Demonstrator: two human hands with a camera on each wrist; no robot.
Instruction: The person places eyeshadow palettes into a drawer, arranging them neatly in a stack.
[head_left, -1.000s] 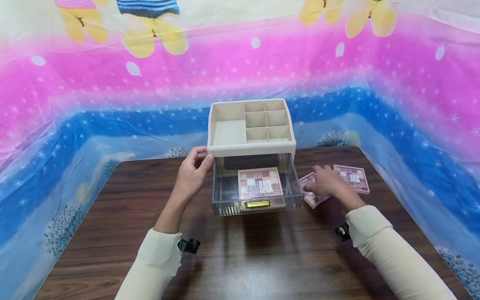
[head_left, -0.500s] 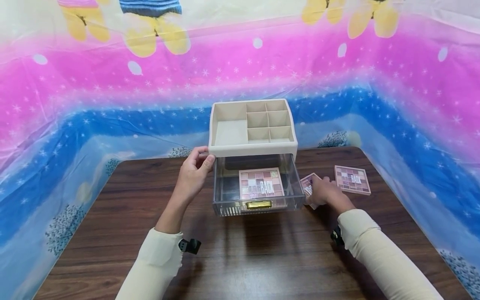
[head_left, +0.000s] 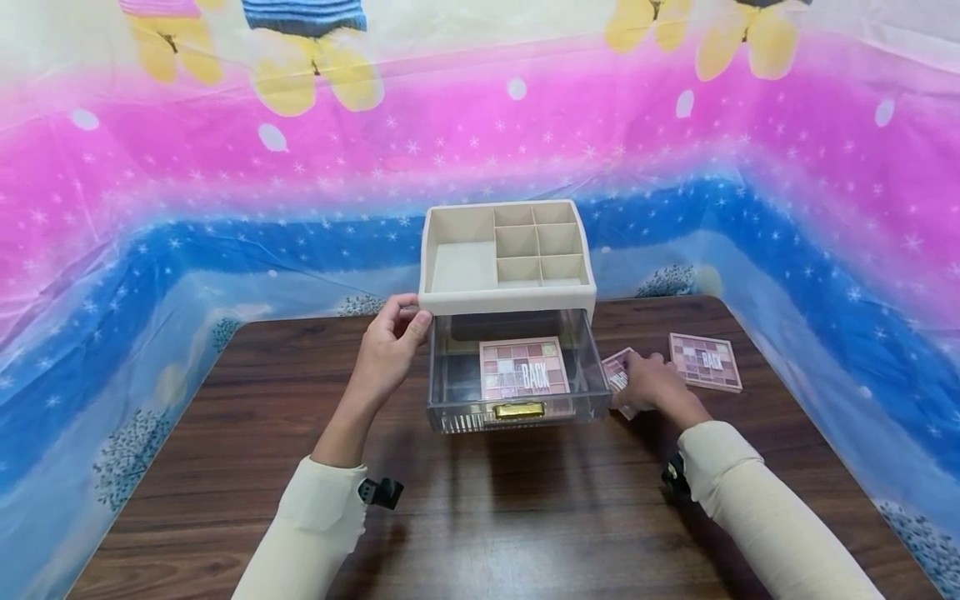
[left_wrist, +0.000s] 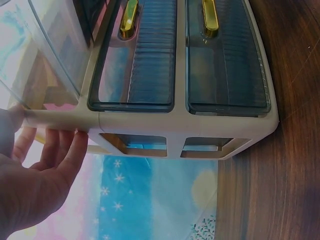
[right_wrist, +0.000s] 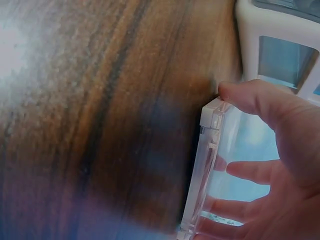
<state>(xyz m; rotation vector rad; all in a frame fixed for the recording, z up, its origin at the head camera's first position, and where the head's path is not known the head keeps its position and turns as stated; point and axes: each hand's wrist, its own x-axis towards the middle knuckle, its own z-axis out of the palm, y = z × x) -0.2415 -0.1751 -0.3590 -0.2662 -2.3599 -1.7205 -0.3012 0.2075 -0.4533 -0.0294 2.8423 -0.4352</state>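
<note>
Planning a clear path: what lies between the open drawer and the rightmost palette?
A second palette, gripped by the right hand; the head view shows both.

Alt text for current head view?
A person's left hand holds the side of a cream organizer whose clear drawer is open with a pink palette inside; the right hand holds a second palette and a third lies on the table.

a screened-off nook, room type unclear: snowflake-printed cloth (head_left: 465, 133) behind and beside a wood-grain table (head_left: 517, 533)
</note>
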